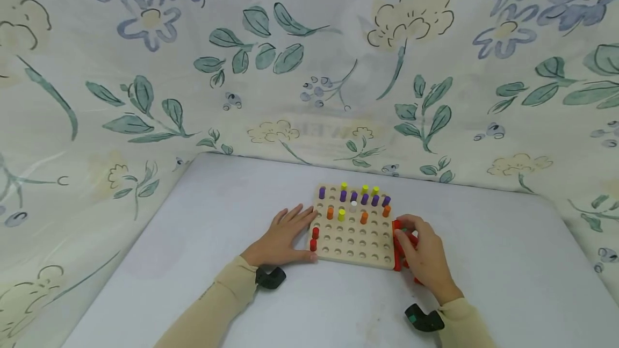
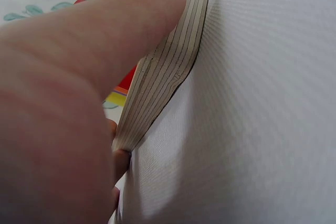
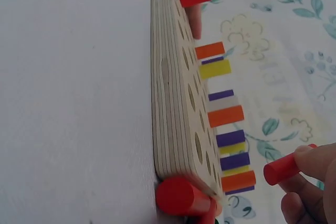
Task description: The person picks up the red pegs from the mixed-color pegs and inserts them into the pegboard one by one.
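A wooden pegboard (image 1: pixel 344 255) with rows of round holes lies flat on the table. My left hand (image 1: pixel 284 239) rests against its left side with fingers spread, the thumb touching the near-left corner. Two red pegs (image 1: pixel 315 233) stand in the leftmost column. Purple pegs (image 1: pixel 343 196), yellow pegs (image 1: pixel 342 215), orange pegs (image 1: pixel 364 218) and a white peg (image 1: pixel 353 207) stand in farther rows. Just right of the board, my right hand (image 1: pixel 427 254) pinches a red peg (image 3: pixel 283 169) between thumb and fingers. More red pegs (image 3: pixel 178 196) lie along the board's right edge, partly hidden by that hand.
The white tabletop (image 1: pixel 193 283) extends around the board on all sides. Behind it hangs a floral cloth (image 1: pixel 309 58). Black wrist-worn pieces (image 1: pixel 271 278) sit near both sleeves.
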`<action>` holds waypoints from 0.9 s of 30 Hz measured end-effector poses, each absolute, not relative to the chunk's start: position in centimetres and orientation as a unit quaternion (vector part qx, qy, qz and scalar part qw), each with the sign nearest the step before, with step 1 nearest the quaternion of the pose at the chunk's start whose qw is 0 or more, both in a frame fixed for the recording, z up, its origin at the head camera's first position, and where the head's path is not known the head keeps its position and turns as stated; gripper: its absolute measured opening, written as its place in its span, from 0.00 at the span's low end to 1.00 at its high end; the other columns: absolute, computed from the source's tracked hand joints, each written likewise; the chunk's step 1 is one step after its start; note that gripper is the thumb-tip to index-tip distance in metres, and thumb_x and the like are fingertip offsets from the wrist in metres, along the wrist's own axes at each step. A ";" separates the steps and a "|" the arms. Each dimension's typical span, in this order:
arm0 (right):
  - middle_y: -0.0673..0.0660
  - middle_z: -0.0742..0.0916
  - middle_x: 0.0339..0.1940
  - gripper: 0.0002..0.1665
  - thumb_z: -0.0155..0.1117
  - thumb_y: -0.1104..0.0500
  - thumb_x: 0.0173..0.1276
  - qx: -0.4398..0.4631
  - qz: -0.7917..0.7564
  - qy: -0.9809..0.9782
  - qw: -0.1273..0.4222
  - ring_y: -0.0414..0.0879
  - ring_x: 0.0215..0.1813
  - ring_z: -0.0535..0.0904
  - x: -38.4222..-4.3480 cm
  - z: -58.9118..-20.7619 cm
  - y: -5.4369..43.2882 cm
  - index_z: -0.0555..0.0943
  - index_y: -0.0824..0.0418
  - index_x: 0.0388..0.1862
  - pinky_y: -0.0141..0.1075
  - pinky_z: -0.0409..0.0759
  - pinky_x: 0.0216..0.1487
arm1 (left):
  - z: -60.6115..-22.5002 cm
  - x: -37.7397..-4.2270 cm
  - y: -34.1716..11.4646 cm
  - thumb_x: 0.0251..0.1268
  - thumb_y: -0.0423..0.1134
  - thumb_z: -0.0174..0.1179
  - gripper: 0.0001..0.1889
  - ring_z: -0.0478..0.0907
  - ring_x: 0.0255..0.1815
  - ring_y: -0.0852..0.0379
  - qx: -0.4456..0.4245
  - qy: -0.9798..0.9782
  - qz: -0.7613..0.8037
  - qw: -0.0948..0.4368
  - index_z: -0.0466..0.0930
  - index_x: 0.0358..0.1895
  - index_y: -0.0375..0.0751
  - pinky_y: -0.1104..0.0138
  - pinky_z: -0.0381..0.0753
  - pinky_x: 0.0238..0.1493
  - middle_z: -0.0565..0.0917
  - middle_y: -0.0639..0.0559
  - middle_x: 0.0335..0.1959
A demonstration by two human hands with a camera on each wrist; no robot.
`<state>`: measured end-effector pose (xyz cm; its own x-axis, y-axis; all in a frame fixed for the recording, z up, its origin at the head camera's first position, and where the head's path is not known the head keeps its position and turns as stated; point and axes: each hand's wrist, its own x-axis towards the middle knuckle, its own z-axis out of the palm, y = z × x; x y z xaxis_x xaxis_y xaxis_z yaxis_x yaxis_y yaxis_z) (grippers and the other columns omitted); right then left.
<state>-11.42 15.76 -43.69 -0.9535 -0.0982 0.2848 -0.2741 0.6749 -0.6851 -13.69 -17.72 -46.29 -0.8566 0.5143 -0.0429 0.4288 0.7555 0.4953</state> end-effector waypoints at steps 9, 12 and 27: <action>0.62 0.84 0.50 0.20 0.65 0.65 0.72 0.121 0.397 -0.904 0.101 0.53 0.48 0.77 -11.5 -43.5 14.4 0.74 0.67 0.60 0.50 0.82 0.51 | -46.1 -13.7 -17.6 0.57 0.69 0.64 0.55 0.40 0.83 0.45 0.255 0.931 0.245 0.087 0.52 0.81 0.43 0.43 0.37 0.79 0.54 0.48 0.82; 0.60 0.84 0.49 0.19 0.65 0.64 0.72 0.127 0.397 -0.904 0.099 0.51 0.46 0.76 -11.7 -43.6 13.9 0.74 0.67 0.59 0.46 0.81 0.47 | -46.1 -13.6 -17.6 0.57 0.69 0.64 0.55 0.40 0.83 0.45 0.255 0.932 0.243 0.085 0.52 0.81 0.43 0.43 0.37 0.79 0.53 0.48 0.82; 0.53 0.83 0.45 0.17 0.68 0.63 0.70 0.158 0.401 -0.897 0.096 0.46 0.46 0.76 -12.1 -43.8 11.2 0.78 0.63 0.55 0.35 0.80 0.44 | -46.0 -13.5 -17.5 0.57 0.68 0.65 0.54 0.40 0.83 0.44 0.249 0.932 0.251 0.084 0.53 0.81 0.43 0.43 0.36 0.78 0.54 0.48 0.82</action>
